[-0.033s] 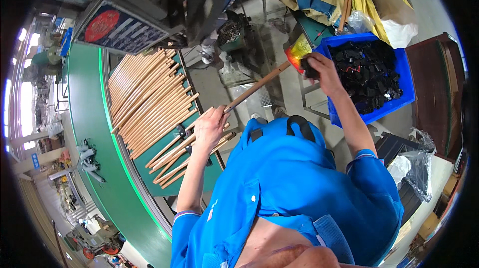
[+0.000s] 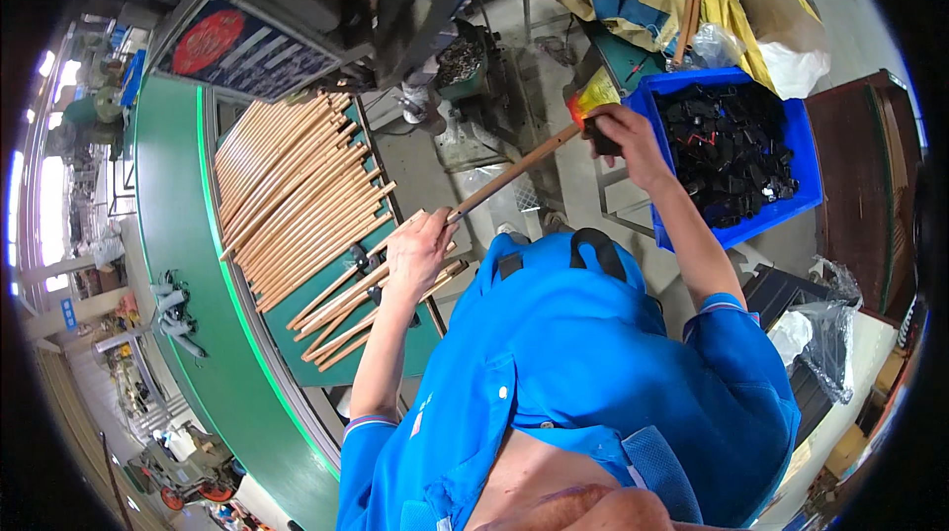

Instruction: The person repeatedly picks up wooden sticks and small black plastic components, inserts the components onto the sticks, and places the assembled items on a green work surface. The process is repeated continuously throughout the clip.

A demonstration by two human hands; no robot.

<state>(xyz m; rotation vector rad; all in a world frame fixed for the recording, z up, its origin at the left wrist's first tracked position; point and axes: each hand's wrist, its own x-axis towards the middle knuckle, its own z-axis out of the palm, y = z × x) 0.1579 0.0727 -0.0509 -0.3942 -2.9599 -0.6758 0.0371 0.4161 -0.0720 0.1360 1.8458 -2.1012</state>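
Our left hand grips a wooden stick at centre | our right hand clasps a black cap on its far end | blue bin right | stick pile left

The long stick is bare wood, matt and pale brown, like the wooden rods piled at nine o'clock on the smooth green desk. At two o'clock, the blue bin is glossy plastic, filled with shiny black plastic parts. The shirt is soft blue cloth. Crumpled clear plastic film glistens at four o'clock.
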